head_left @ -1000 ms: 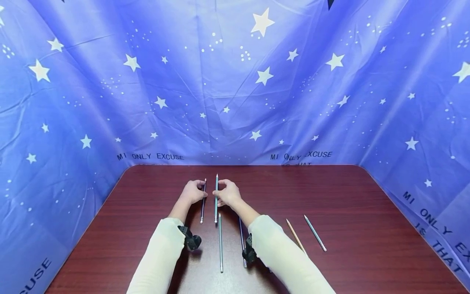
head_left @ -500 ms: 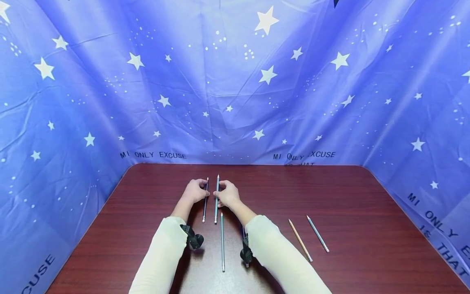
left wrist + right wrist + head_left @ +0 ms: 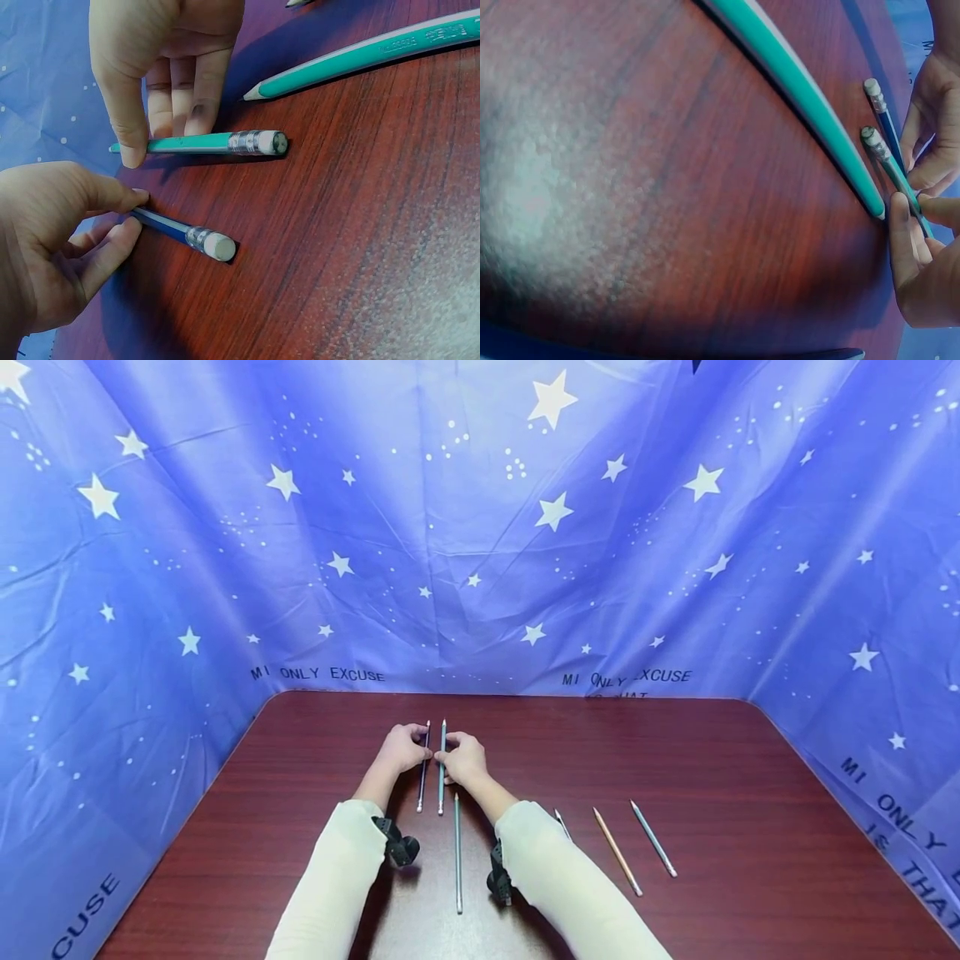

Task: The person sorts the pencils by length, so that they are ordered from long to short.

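My left hand (image 3: 401, 750) pinches a dark blue pencil (image 3: 169, 226) between thumb and fingers, its white eraser end pointing toward me. Just to the right, my right hand (image 3: 467, 760) holds a green pencil (image 3: 195, 144) the same way, eraser also toward me. The two pencils lie nearly parallel at the table's far part, a small gap between them. A second green pencil (image 3: 458, 860) lies on the table nearer to me, its sharpened tip close to the right hand's pencil. In the right wrist view, that second green pencil (image 3: 802, 97) looks large and bent.
Right of my right sleeve lie an orange-tan pencil (image 3: 617, 852) and a teal pencil (image 3: 654, 839). Another pencil (image 3: 561, 823) is mostly hidden behind that sleeve. Everything rests on a dark red wooden table (image 3: 750, 902); a blue star-patterned cloth (image 3: 480, 527) hangs round it.
My left hand has moved the dark blue pencil rightward, narrowing the gap to the green one. My right hand stays almost in place, still holding its pencil. The view has shifted slightly.
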A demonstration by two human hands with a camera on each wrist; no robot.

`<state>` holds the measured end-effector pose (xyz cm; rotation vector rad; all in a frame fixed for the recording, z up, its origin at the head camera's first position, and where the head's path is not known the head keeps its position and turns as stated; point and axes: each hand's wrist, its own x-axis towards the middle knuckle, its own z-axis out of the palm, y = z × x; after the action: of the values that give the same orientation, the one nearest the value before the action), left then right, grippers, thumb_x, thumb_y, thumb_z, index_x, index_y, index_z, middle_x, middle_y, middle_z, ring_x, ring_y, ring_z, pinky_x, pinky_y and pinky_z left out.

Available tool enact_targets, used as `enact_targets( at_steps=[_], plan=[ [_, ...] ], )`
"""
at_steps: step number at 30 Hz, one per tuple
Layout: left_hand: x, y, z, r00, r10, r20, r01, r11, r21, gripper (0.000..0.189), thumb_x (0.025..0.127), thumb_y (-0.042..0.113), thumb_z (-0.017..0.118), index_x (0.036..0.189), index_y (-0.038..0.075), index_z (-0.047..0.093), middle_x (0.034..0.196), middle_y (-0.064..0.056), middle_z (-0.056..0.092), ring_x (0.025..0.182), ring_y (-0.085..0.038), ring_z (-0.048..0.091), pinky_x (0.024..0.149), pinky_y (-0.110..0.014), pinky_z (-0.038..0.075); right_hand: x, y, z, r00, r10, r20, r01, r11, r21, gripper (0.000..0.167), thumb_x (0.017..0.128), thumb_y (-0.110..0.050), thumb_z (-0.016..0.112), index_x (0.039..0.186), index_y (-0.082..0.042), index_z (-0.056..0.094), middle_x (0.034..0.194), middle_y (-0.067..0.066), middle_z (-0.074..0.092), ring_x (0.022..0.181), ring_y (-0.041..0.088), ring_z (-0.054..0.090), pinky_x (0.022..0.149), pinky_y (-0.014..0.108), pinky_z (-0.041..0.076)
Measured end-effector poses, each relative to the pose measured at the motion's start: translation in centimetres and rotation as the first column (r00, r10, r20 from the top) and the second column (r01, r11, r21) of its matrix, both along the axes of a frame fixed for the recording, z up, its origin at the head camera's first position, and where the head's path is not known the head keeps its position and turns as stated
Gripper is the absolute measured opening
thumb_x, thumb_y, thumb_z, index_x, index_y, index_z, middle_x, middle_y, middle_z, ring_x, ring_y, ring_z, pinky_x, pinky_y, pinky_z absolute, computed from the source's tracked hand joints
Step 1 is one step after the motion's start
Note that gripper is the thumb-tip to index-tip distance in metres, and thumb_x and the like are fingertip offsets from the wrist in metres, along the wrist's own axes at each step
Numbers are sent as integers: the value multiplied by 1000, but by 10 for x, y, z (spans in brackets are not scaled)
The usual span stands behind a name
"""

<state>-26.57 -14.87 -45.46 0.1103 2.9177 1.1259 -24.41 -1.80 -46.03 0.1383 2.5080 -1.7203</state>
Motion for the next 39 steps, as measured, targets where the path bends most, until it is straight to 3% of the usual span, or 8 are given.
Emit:
enact_targets(
  at_steps=[7,18,27,32,39],
  plan=[
    [-1,-1,-2,1000,-6,-17,6,1000,-4,49,72,8,71,119,-2,61,105,-23,64,100,-33,59,90,-43,48,0,-1,-3,1000,-13,-21,14,999,42,40,84,-9,68,122,-6,60,75,8,65,41,9,52,42,25,52],
    [0,-3,-1,1000,-5,2,5,1000,-7,49,73,8,71,119,-2,61,108,-24,64,101,-33,60,91,-43,48,2,-4,-5,996,-13,-85,33,971,237,35,85,-19,68,119,-11,63,65,1,64,40,9,53,44,22,46],
    [-3,-1,-1,1000,-10,10,11,1000,-7,49,74,8,71,120,-2,60,107,-22,64,99,-33,59,90,-42,48,1,-4,-7,978,29,-204,56,916,398,31,82,-22,70,111,-10,68,80,1,71,71,15,63,60,29,50],
    [-3,-1,-1,1000,-8,12,8,1000,-1,49,74,7,71,120,-3,60,107,-22,65,100,-32,59,91,-42,48,2,-4,-7,979,23,-200,60,914,402,30,82,-22,71,109,-10,69,88,3,73,79,19,66,65,31,52],
    [-1,-1,-1,1000,-13,6,13,1000,-6,48,75,9,71,121,-3,59,108,-23,63,103,-34,57,91,-43,48,3,-2,-5,987,10,-160,42,947,318,27,83,-21,70,107,-8,69,82,4,72,60,14,63,56,24,49]
  ],
)
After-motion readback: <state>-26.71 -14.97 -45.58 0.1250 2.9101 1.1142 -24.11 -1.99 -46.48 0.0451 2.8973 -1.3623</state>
